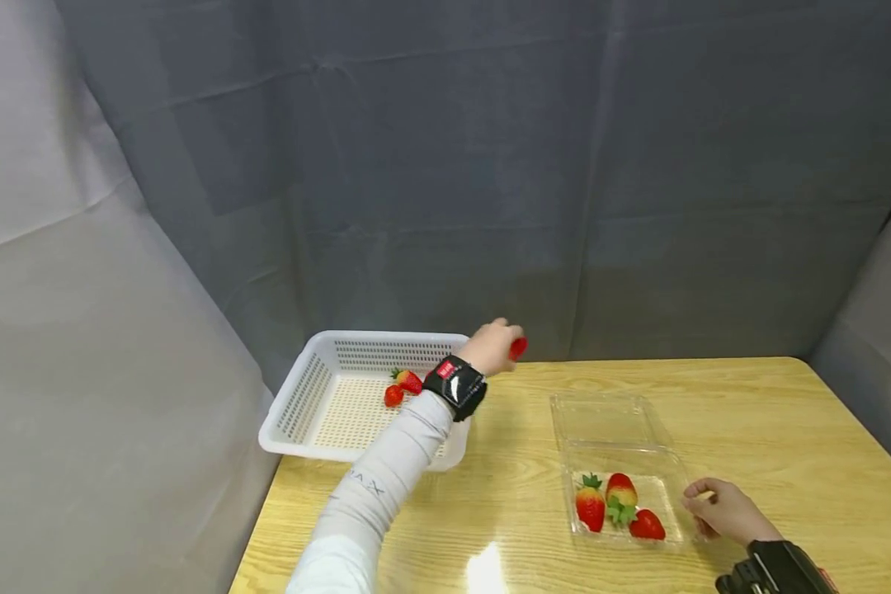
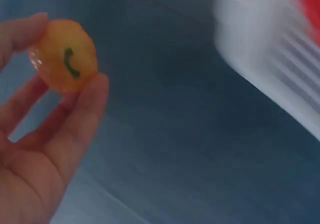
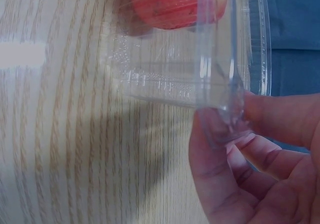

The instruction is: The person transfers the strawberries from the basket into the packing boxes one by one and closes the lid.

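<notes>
My left hand [image 1: 493, 346] is raised just past the right rim of the white basket and pinches a strawberry [image 2: 67, 56] between thumb and fingertips. In the left wrist view its orange-yellow end with a small green stem mark faces the camera; the head view shows its red side. At the front right, my right hand [image 1: 728, 511] pinches the rim corner of a clear plastic clamshell box [image 3: 220, 119]. Inside that box lie a strawberry with a leafy top [image 1: 590, 505], another with its leaves toward me [image 1: 620, 491], and a red one [image 1: 647, 525].
The white slotted basket [image 1: 297, 404] stands at the back left with strawberries [image 1: 393, 396] inside, partly hidden by my left forearm. The box's lid [image 1: 605, 417] lies folded back on the wooden table [image 1: 520, 495]. A grey cloth [image 1: 445, 206] hangs behind the table.
</notes>
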Demonstrator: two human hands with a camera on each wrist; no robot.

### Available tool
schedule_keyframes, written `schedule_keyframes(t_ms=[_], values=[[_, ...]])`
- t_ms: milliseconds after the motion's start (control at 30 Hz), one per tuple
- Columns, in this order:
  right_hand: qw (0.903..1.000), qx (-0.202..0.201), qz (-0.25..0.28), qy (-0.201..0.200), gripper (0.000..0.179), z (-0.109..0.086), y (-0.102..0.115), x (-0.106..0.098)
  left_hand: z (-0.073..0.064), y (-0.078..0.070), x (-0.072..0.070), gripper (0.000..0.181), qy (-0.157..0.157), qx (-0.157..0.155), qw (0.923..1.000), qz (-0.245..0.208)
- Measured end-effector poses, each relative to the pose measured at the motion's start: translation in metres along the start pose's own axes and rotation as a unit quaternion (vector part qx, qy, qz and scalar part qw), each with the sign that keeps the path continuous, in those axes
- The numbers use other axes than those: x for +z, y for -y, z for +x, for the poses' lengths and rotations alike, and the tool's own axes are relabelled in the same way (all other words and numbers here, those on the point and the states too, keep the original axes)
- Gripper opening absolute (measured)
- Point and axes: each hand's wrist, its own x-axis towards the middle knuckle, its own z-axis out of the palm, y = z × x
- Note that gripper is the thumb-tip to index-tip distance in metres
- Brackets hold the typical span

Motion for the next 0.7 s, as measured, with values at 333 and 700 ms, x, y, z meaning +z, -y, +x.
schedule_keyframes(t_ms=[333, 700], values=[[1.0000, 0.001, 0.004, 0.003, 0.023, -0.001, 0.001, 0.000, -0.022, -0.138, 0.105, 0.042, 0.079, 0.155, 0.9846, 0.020], [0.9995, 0.028, 0.008, -0.013, 0.021, -0.003, 0.006, 0.002, -0.039, -0.153, 0.166, 0.016, 0.082, 0.052, 0.9913, 0.089]])
